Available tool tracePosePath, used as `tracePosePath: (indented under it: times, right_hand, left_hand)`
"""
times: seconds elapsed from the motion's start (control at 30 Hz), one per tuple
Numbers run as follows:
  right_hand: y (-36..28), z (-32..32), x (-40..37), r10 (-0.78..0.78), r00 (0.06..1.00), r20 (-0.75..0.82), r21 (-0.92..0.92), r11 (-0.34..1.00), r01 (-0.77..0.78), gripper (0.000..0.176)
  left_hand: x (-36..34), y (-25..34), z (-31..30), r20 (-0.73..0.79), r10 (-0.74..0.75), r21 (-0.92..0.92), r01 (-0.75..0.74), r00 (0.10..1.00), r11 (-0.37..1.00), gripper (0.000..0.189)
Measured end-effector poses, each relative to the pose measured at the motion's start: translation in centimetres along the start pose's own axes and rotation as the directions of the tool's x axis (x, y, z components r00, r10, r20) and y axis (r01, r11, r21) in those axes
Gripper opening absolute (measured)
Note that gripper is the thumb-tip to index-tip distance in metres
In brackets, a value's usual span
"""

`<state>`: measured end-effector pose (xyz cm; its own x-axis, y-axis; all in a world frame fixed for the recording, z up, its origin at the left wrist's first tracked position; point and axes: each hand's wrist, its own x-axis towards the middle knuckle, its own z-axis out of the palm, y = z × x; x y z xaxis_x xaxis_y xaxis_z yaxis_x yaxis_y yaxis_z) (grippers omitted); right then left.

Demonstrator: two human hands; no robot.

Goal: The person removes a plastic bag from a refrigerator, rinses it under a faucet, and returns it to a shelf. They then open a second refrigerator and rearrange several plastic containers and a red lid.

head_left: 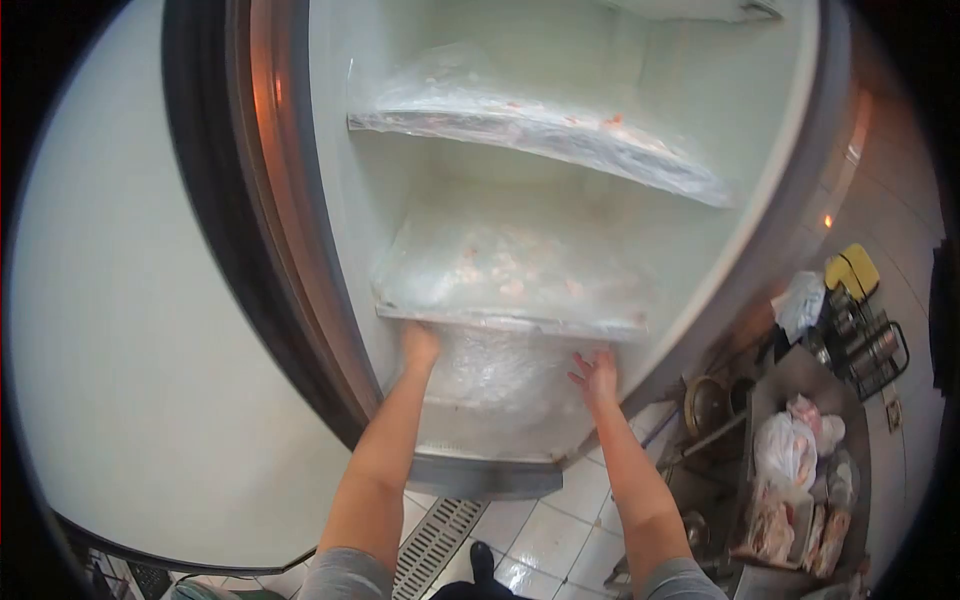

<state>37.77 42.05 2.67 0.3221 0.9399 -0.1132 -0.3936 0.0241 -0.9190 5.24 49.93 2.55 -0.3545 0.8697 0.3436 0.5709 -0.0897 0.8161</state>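
Bare hands [421,345] [597,380]: two are shown, one left, one right.
Film-covered fridge shelves [540,135] [510,325]: two are seen, one upper, one lower.
Fridge door [140,330]: one is seen.
Grey sleeves [350,577] [680,580]: two are seen.
Slotted floor drain [437,545]: one is shown.
Black shoe [483,562]: one is shown.

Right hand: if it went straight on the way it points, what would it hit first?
The right hand would probably meet the lower plastic-covered shelf at its front edge; depth is unclear, so it might pass underneath.

Crinkled, glossy clear plastic film [510,280] mid-dial; smooth, matt white door panel [150,300] at 9 o'clock; glossy floor tiles [545,530] at 6.
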Motion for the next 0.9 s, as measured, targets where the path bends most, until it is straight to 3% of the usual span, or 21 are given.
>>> tracePosePath:
  times: [0.07,0.17,0.4,0.5,0.57,0.63,0.73,0.83,0.9]
  right_hand:
    - [-1.3,2.6,2.1,0.063,0.994,-0.086,-0.008,0.998,-0.064,0.047]
    - [-2.1,5.5,6.9,0.105,0.983,-0.150,-0.034,0.993,-0.111,0.047]
    - [-0.7,4.0,14.6,0.127,0.990,-0.057,-0.317,0.938,-0.138,0.047]
    - [-0.1,2.6,15.6,0.136,0.991,-0.014,-0.463,0.877,-0.127,0.046]
    - [-0.1,2.2,15.7,0.126,0.992,0.031,-0.582,0.809,-0.084,0.046]
    - [0.1,2.4,15.6,0.092,0.990,0.108,-0.747,0.665,0.020,0.046]
    - [2.0,3.7,14.9,0.021,0.959,0.284,-0.925,0.269,0.268,0.046]
    - [7.4,4.8,11.8,-0.020,0.913,0.408,-0.902,-0.167,0.399,0.046]
    - [9.4,4.7,8.7,-0.057,0.896,0.440,-0.849,-0.351,0.395,0.046]
  left_hand:
    - [3.9,-5.1,4.1,0.062,0.240,0.174,-0.247,0.969,0.953,0.050]
    - [7.1,-5.5,6.1,0.169,0.319,0.239,-0.353,0.933,0.905,0.050]
    - [8.1,-4.0,6.3,0.463,0.198,0.214,-0.325,0.864,0.921,0.050]
    - [1.5,-1.4,7.3,0.557,0.144,0.182,-0.290,0.818,0.940,0.050]
    - [-3.4,-0.6,6.9,0.511,-0.049,0.365,-0.165,0.858,0.916,0.054]
    - [-6.8,-0.7,6.3,0.384,-0.292,0.605,0.000,0.876,0.796,0.062]
    - [-5.4,-3.7,6.7,0.491,-0.330,0.702,-0.142,0.806,0.697,0.065]
    - [-3.5,-7.1,9.0,0.454,-0.096,0.606,-0.228,0.886,0.762,0.062]
    - [-1.7,-7.4,9.0,0.496,-0.069,0.504,-0.222,0.865,0.835,0.061]
